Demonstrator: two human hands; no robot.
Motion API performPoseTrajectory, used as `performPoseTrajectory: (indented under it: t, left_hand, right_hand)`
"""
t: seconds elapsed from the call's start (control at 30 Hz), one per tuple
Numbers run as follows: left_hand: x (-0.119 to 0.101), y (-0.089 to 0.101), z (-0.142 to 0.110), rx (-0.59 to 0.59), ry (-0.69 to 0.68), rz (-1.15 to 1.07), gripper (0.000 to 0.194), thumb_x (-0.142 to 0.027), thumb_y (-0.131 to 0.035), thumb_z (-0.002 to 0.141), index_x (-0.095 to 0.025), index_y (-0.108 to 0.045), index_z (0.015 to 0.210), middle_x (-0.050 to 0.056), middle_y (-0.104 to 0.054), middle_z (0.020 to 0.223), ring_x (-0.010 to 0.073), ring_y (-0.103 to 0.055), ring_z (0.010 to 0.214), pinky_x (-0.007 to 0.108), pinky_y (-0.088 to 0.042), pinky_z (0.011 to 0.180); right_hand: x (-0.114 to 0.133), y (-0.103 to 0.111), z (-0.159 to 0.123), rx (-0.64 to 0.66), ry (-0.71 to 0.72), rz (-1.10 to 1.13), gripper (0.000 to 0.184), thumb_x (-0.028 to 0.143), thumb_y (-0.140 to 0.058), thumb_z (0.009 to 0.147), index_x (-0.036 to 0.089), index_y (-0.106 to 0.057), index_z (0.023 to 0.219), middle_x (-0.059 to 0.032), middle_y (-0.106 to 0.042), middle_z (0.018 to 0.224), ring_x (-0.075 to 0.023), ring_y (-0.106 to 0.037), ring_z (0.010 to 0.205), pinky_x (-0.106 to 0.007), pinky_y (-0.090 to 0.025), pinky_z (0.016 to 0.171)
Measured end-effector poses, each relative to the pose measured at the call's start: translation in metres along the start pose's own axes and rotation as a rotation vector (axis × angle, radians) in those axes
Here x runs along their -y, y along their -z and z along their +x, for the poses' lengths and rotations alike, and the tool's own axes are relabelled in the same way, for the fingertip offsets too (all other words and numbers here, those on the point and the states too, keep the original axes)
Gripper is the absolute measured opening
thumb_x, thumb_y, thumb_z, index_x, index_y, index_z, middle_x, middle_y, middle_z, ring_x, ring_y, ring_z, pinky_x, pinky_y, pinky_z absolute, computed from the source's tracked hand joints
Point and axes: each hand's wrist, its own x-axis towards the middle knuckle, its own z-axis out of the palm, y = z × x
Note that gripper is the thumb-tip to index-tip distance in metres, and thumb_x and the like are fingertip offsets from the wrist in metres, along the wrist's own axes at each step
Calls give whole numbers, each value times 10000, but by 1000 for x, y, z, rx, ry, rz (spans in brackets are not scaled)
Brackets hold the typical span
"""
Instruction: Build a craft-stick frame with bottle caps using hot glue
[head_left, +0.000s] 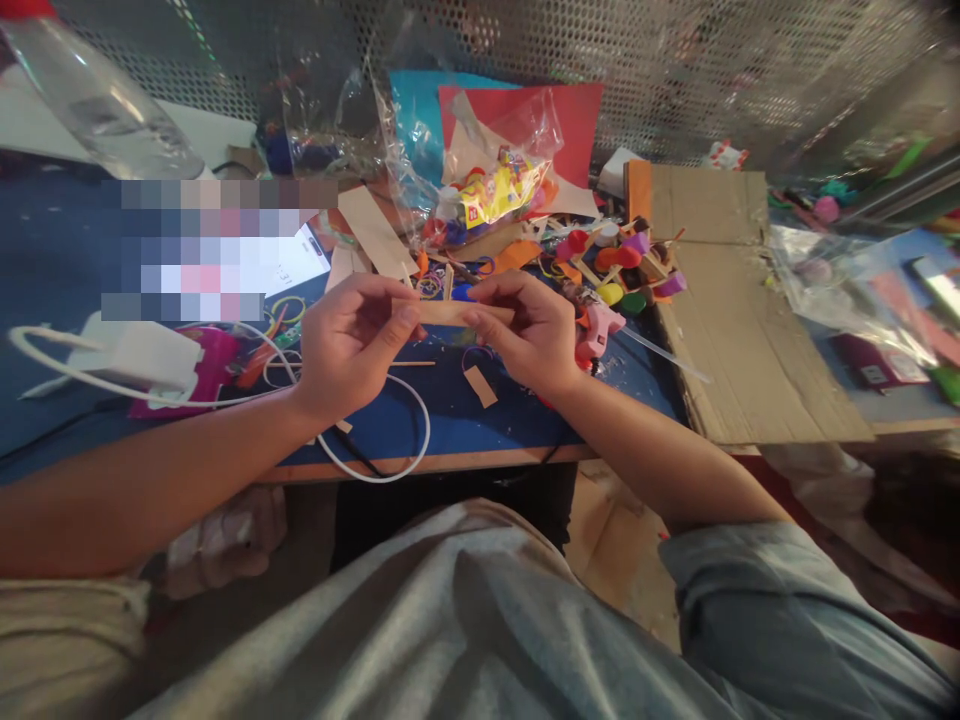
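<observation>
A narrow strip of tan cardboard (444, 313) is held level above the blue table, one end in each hand. My left hand (352, 345) pinches its left end between thumb and fingers. At the right end, my right hand (529, 335) grips it the same way. Just beyond the strip, a thin wooden stick (448, 282) stands up near a blue cap (463, 293); whether either touches the strip I cannot tell. A small cardboard piece (481, 386) lies on the table below my hands.
A white cable (427, 430) loops near the table's front edge. Right of my hands sit a pink glue gun (598, 332) and colourful bottle caps (619, 256). A large cardboard sheet (750, 330) lies farther right. A plastic bottle (105, 105) leans in at the upper left.
</observation>
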Motion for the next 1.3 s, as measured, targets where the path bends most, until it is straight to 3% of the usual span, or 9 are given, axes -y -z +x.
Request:
performPoseTrajectory:
  t: [0.2,0.47,0.63,0.83,1.1,1.3]
  left_hand:
    - [4,0,3,-13,36,43,303,-579,-816,1035,-278,-805,1058,9,-813,856,177,-800,754,356,-677,700]
    - [4,-4,6,-82,-61,3,254,-497,-895,980,-249,-876,1030,14,-822,795,147,-792,685,280,-658,655]
    - [3,-3,8,-57,-64,57,294,-517,-879,982,-224,-878,1010,34,-841,814,155,-779,692,284,-644,660]
    - [2,1,8,26,-213,170,144,-383,-878,966,-263,-914,1036,27,-850,848,144,-751,707,278,-617,658]
    - [5,-3,3,77,-135,-66,175,-305,-894,962,-235,-913,1121,39,-866,1004,125,-810,702,238,-726,648]
    - [2,-2,1,124,-23,-152,144,-298,-915,953,-210,-904,1066,40,-882,956,138,-841,685,224,-751,670]
  right_hand:
    - [-2,1,0,10,-12,-40,353,593,-833,1004,248,-832,1079,-18,-810,960,-109,-681,597,-283,-587,555]
    - [-1,2,0,-4,58,-13,215,442,-848,1026,229,-856,1052,-6,-816,948,-87,-707,581,-243,-572,542]
    - [2,4,0,-6,101,-82,135,370,-840,1036,238,-865,1049,4,-814,901,-104,-721,613,-276,-594,618]
    - [4,5,-1,8,133,-140,113,345,-837,1028,237,-868,1020,-30,-859,944,-192,-826,899,-360,-648,848]
    - [8,4,-1,44,131,-138,60,283,-839,1016,231,-869,1022,-27,-866,937,-153,-794,762,-317,-628,748]
    - [10,4,-1,56,143,-166,45,262,-839,1012,228,-864,998,-33,-872,939,-155,-809,781,-317,-656,790]
